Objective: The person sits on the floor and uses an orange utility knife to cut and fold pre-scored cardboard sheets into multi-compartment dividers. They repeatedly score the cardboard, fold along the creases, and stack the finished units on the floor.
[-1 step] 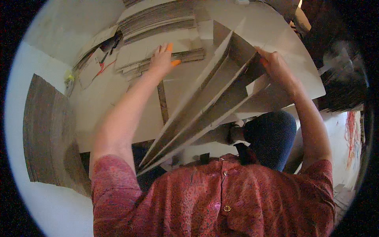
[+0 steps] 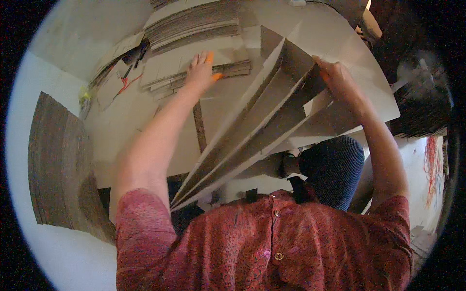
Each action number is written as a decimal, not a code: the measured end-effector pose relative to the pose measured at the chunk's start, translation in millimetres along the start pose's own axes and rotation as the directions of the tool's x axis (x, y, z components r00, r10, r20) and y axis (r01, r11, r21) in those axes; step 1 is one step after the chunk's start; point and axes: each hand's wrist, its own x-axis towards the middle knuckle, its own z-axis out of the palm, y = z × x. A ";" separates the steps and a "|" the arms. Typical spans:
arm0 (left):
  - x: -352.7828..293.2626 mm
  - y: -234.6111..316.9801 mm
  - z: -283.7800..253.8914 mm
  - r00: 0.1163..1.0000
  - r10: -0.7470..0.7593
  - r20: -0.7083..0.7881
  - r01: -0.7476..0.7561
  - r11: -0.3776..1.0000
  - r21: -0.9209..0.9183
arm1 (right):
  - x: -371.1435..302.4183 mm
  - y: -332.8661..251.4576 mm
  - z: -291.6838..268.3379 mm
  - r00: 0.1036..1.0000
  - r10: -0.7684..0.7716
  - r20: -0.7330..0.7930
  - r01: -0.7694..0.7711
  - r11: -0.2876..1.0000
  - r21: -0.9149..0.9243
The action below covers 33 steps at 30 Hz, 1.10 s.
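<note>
My left hand (image 2: 200,72) lies with its fingers stretched out over the near edge of a low stack of flat cardboard pieces (image 2: 170,63). Orange coverings show on its thumb and one finger. On the right, my right hand (image 2: 336,80) is closed on the far end of long, upright cardboard strips (image 2: 272,102). These strips spread apart at that end and converge toward my left side near my body. The fingertips of the right hand are partly hidden behind the cardboard.
A taller cardboard stack (image 2: 191,24) stands at the back of the pale table (image 2: 116,150). Dark-handled tools and red cord (image 2: 127,85) lie at the back left. Another cardboard stack (image 2: 60,160) stands far left. Red strands (image 2: 432,165) hang at the right.
My left forearm and elbow have shifted very slightly to the right. Both hands and the cardboard strips stay nearly where they were.
</note>
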 end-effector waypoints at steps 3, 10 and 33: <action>10.3 -24.4 37.0 0.998 0.031 -0.056 -0.026 0.997 0.073 | 18.0 -3.2 4.6 1.000 0.013 -0.011 -0.014 0.996 -0.092; 10.9 -36.7 4.4 0.993 -0.102 0.057 0.096 0.991 0.095 | 33.9 45.5 1.2 0.984 0.075 -0.159 -0.123 0.940 -0.317; -89.8 87.4 -137.4 0.968 0.039 0.246 0.100 0.845 -0.526 | -120.6 -17.2 -31.5 0.750 0.513 -0.418 0.214 0.410 0.887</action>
